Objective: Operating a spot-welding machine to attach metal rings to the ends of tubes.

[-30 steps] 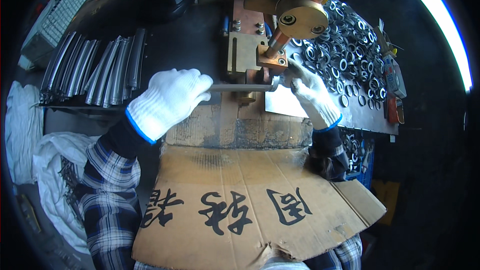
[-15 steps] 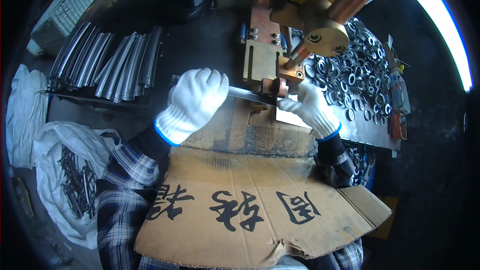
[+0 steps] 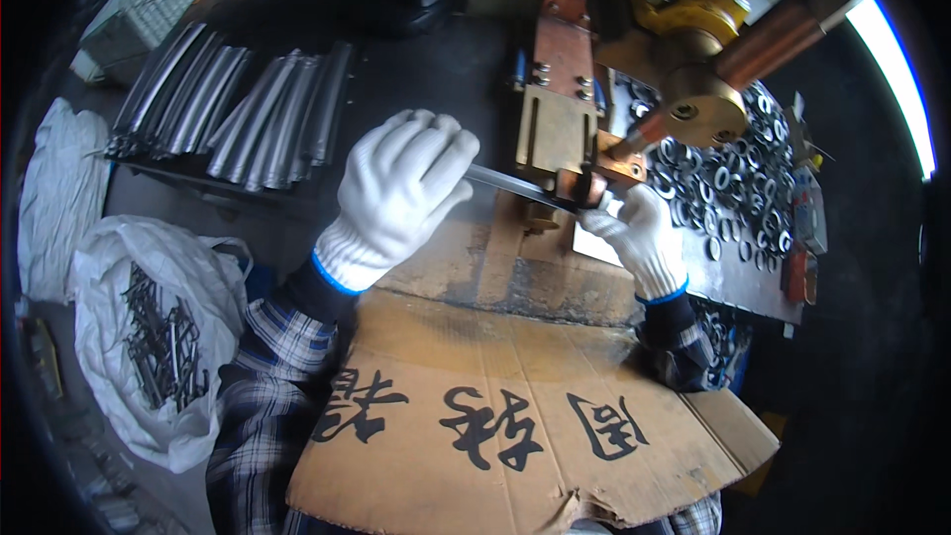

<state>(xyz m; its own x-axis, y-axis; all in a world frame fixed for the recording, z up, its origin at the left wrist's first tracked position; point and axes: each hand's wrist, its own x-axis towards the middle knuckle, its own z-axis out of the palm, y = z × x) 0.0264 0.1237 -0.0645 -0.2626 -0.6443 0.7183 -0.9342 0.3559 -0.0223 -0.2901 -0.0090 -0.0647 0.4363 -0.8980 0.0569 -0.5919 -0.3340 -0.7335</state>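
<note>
My left hand (image 3: 401, 193), in a white knitted glove with a blue cuff, is closed around one end of a narrow metal strip (image 3: 510, 182). The strip slants down to the right, and its far end meets a small dark copper block (image 3: 582, 188) on a machine. Beside that end is my right hand (image 3: 649, 243), gloved the same way, with thumb and fingers pinched together. Whatever lies between them is hidden. Just above my right hand sits an upper copper block (image 3: 622, 159), joined to a slanting copper rod (image 3: 644, 135).
Curved metal strips (image 3: 282, 119) lie in rows on the dark bench at left. Many metal rings (image 3: 728, 183) cover the tabletop at right. A white sack (image 3: 94, 267) of thin metal pieces stands lower left. Marked cardboard (image 3: 565, 367) covers my lap. A thick machine arm (image 3: 783, 45) overhangs the upper right.
The view has shifted, so the machine and bench appear farther right. My left hand has tipped its end of the strip up slightly. Both hands stay at the strip.
</note>
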